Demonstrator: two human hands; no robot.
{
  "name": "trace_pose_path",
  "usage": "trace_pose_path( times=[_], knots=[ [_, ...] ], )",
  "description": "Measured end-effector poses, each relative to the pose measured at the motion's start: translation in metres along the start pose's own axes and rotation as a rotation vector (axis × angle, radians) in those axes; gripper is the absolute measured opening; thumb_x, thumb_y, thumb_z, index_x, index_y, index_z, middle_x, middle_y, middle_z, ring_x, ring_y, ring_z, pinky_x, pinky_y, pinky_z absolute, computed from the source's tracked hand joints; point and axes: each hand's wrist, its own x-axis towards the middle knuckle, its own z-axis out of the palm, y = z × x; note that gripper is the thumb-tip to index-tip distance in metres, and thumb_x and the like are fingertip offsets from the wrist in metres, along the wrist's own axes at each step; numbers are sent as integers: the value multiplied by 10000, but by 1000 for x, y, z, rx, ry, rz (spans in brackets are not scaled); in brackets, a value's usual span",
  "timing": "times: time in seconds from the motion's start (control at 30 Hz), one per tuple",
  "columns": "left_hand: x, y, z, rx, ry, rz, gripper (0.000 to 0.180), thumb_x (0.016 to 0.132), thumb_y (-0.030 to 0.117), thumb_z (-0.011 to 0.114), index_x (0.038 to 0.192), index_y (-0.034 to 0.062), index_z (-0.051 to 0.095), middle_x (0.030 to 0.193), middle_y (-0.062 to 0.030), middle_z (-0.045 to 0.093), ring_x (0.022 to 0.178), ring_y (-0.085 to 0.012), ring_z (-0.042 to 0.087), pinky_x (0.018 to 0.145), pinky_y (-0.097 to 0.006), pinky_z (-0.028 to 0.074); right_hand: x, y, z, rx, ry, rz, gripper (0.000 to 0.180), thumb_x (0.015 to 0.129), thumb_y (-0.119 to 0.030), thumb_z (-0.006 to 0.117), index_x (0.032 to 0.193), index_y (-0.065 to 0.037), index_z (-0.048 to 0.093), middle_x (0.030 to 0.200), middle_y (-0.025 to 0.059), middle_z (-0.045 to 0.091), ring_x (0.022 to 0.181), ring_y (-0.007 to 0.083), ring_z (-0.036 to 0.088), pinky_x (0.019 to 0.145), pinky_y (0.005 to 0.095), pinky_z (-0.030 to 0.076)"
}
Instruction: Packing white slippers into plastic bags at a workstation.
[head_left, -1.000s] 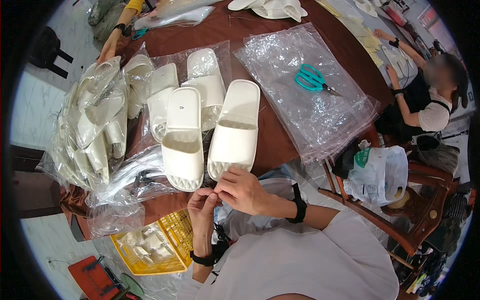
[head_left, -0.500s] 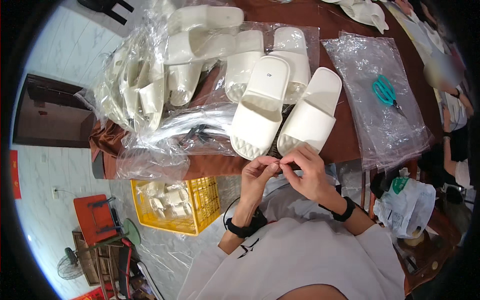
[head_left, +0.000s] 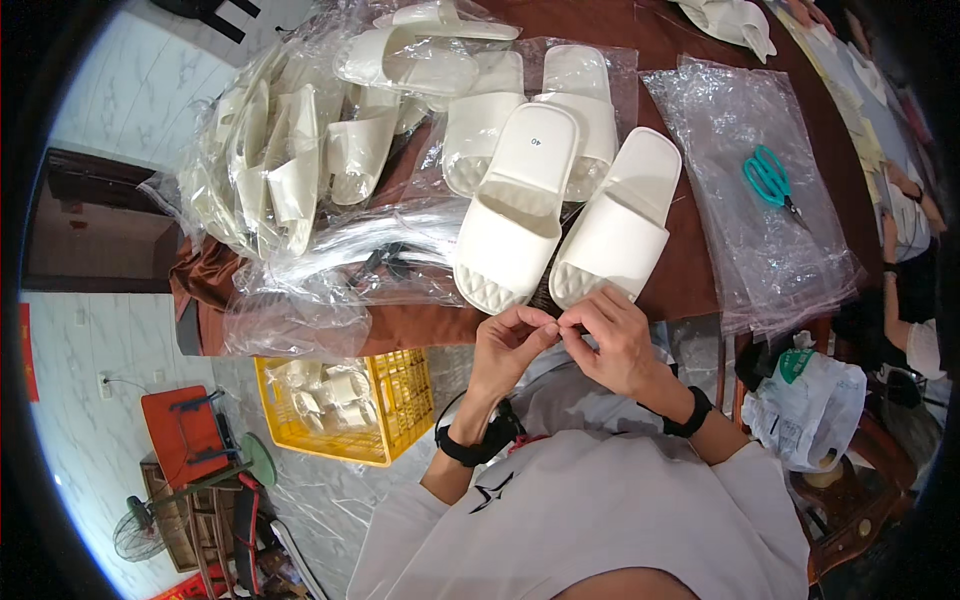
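Heap of bagged slippers [head_left: 293, 200]: well left of the bare cream slide slippers [head_left: 507, 240], piled in crinkled clear plastic.
Yellow crate [head_left: 405, 405]: left of the bare pair and lower than the tabletop [head_left: 690, 255], with small wrapped pieces inside.
Bundle of clear plastic [head_left: 345, 245]: just left of the bare pair's toes, shiny and rumpled.
Topmost bagged pair [head_left: 405, 62]: beyond the bare pair, to its left. Here's the change I notice: half a second ago it lay flatter, and now it has tipped more onto its side. The bare pair hasn't been disturbed by it, so the work at the fingertips carries on.
Left hand [head_left: 510, 352]: just in front of the bare pair, thumb and forefinger drawn into a pinch, meeting the other hand's tips.
Bare pair: side by side on the brown cloth, toe ends toward the wearer, out of any bag.
Right hand [head_left: 615, 345]: in front of the right-hand slipper's toe, fingers pinched likewise; from here I can't tell whether either pinch grasps something tiny.
Flat clear bags [head_left: 725, 120]: right of the bare pair, teal-handled scissors [head_left: 768, 178] lying on them.
White carrier bag [head_left: 815, 410]: right of the bare pair, beyond the tabletop's edge.
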Motion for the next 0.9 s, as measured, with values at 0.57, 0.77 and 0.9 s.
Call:
trace_pose_path(
  times=[0.57,0.77,0.9],
  knots=[
    [-8,34,5,320,33,47,283,805,16,672,1079,23,600,837,-34,651,737,-74,596,668,-208,489,16,-11,-43,56,-104,213,178,712,-56,698,860,-57,599,810,49,571,776,233,555,633,308,464],
    [-1,51,-18,459,262,198,310,854,76,626,1101,-13,459,962,-105,588,805,-110,604,652,-200,493,41,7,-73,-245,188,167,217,795,-58,622,1003,-29,572,944,148,568,897,333,539,765,399,434],
    [4,50,-4,272,249,63,486,865,124,618,1209,-50,322,996,-150,574,819,-171,631,635,-259,543,34,36,-56,-137,84,257,279,830,-113,596,1084,-18,531,973,183,580,902,376,551,785,420,429]
  ],
)
